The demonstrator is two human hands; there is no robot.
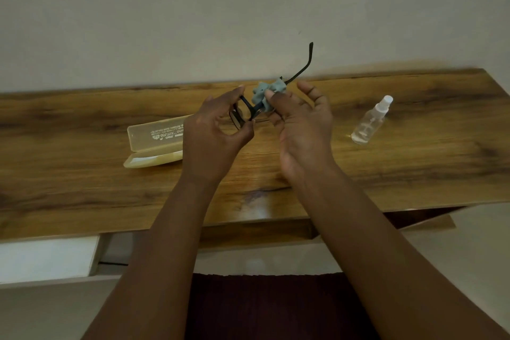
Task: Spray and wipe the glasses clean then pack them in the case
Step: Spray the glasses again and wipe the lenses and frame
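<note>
Above the wooden table [82, 188] I hold black-framed glasses [242, 114]. My left hand [218, 135] pinches the frame by one lens between thumb and fingers. My right hand [300, 124] presses a crumpled light-blue cloth [266, 92] against the other lens. One temple arm of the glasses sticks up and to the right, past the cloth. A translucent yellowish case [154, 143] lies open on the table to the left, partly hidden by my left hand. A clear spray bottle [371, 121] with a white cap lies on its side to the right.
The table stands against a plain pale wall [248, 8]. Its near edge runs across the lower middle of the view. A white drawer front [47, 259] sits below the table at the left. Dark red fabric [262, 306] covers my lap.
</note>
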